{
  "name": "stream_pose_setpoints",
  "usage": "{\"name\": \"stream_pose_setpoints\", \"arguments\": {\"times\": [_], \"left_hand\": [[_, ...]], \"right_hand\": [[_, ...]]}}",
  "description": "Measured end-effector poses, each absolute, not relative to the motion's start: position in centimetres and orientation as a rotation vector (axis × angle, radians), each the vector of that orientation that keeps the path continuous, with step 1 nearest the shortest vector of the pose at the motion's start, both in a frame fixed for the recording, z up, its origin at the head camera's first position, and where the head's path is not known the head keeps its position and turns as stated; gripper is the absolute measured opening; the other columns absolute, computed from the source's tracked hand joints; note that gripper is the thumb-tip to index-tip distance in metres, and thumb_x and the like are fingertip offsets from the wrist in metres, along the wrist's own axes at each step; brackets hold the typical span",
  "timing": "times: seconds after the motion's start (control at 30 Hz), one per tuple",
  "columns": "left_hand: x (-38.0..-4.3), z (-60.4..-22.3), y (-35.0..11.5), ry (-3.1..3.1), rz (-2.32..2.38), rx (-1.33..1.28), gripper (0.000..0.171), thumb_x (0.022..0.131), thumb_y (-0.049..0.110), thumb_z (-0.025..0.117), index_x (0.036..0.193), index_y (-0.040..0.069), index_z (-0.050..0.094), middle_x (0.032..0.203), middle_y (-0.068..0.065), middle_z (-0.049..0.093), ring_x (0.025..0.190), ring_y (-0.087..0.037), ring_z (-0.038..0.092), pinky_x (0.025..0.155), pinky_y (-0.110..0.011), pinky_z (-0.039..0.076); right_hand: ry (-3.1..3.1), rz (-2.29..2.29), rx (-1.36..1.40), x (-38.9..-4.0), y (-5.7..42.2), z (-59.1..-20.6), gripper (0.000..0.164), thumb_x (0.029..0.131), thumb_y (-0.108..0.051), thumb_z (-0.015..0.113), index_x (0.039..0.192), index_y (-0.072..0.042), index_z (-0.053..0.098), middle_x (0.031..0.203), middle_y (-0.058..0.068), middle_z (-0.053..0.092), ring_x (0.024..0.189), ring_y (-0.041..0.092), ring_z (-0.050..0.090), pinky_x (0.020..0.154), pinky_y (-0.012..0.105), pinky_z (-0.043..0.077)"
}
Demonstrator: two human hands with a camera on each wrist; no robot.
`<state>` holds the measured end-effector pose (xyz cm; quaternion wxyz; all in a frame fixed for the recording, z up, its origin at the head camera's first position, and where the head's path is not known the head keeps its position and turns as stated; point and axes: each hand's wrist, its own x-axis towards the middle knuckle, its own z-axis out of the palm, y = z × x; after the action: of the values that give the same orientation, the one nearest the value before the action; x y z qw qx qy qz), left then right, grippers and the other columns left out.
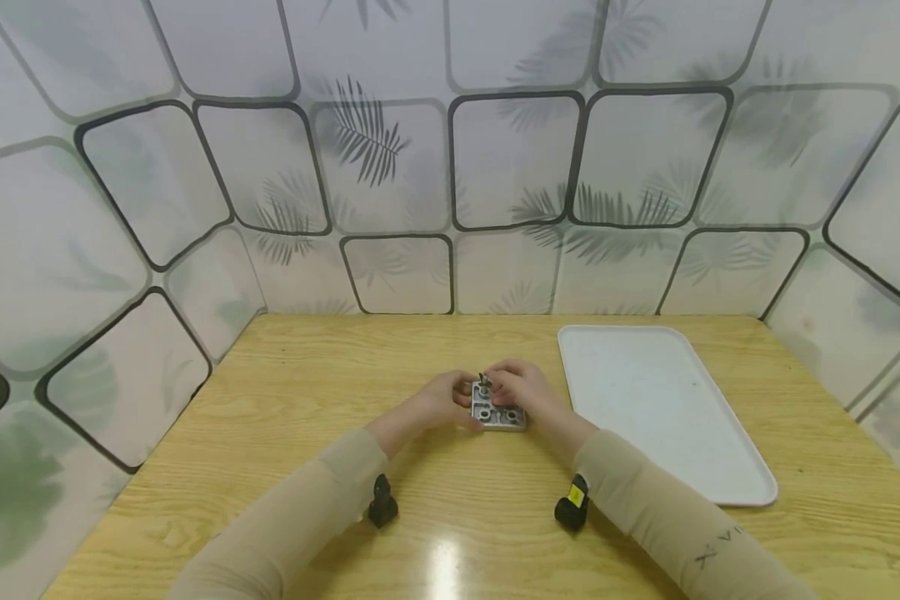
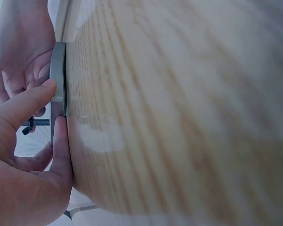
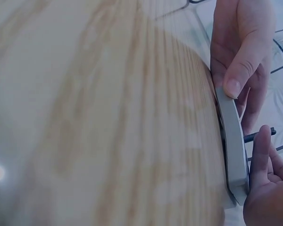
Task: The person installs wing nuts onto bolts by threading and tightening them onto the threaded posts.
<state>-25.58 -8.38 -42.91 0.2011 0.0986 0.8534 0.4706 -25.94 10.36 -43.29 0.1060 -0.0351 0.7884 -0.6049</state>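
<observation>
A small grey metal plate (image 1: 505, 423) with raised round holes lies on the wooden table between both hands. My left hand (image 1: 441, 402) grips its left side; in the left wrist view the thumb (image 2: 30, 101) presses on the plate's edge (image 2: 59, 70). A dark threaded bolt (image 2: 40, 122) stands out from the plate's face, with a small dark piece at its outer end. Over the plate's right side is my right hand (image 1: 523, 389), its fingers bent close to the bolt (image 3: 251, 137). Whether those fingers pinch anything is hidden.
A white tray (image 1: 656, 400) lies on the table (image 1: 330, 367) to the right, close to the right forearm. Patterned cloth walls (image 1: 390, 275) rise behind the table and at both sides. A black camera (image 1: 382, 502) hangs at the left wrist, another black camera (image 1: 572, 510) at the right.
</observation>
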Motion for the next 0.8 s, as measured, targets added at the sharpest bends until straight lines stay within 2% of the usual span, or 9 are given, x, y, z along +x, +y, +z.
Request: {"name": "stream_pose_setpoints", "arguments": {"times": [0.17, 0.43, 0.57, 0.8], "left_hand": [[-25.59, -42.91, -8.34, 2.386, 1.311, 0.282, 0.083, 0.081, 0.004, 0.091, 0.153, 0.0, 0.049, 0.14, -0.017, 0.064, 0.125, -0.029, 0.064, 0.112, -0.042, 0.053], [-25.73, -43.15, -8.35, 2.402, 1.295, 0.287, 0.082, 0.081, 0.005, 0.092, 0.152, 0.001, 0.051, 0.138, -0.016, 0.064, 0.123, -0.028, 0.064, 0.111, -0.041, 0.053], [-25.76, -43.2, -8.43, 2.397, 1.304, 0.284, 0.081, 0.081, 0.005, 0.091, 0.151, 0.001, 0.051, 0.138, -0.016, 0.064, 0.123, -0.027, 0.064, 0.111, -0.041, 0.053], [-25.73, -43.2, -8.49, 2.381, 1.318, 0.284, 0.081, 0.081, 0.004, 0.091, 0.152, 0.001, 0.051, 0.139, -0.015, 0.064, 0.122, -0.027, 0.063, 0.11, -0.041, 0.053]], "right_hand": [[2.312, -1.814, -0.087, -25.88, 10.22, -43.44, 0.034, 0.106, -0.011, 0.054, 0.129, 0.012, 0.064, 0.089, 0.003, 0.067, 0.07, 0.003, 0.062, 0.066, 0.015, 0.055], [2.364, -1.795, -0.081, -25.71, 9.94, -43.75, 0.029, 0.103, -0.005, 0.058, 0.125, 0.01, 0.067, 0.109, 0.018, 0.074, 0.071, 0.003, 0.063, 0.067, 0.014, 0.055], [2.386, -1.78, -0.105, -25.65, 9.92, -43.89, 0.029, 0.101, -0.005, 0.061, 0.125, 0.01, 0.067, 0.112, 0.022, 0.074, 0.072, 0.003, 0.063, 0.067, 0.015, 0.054], [2.415, -1.748, -0.113, -25.79, 9.98, -44.06, 0.03, 0.099, -0.004, 0.064, 0.125, 0.008, 0.069, 0.096, 0.01, 0.071, 0.075, 0.006, 0.062, 0.069, 0.016, 0.054]]}}
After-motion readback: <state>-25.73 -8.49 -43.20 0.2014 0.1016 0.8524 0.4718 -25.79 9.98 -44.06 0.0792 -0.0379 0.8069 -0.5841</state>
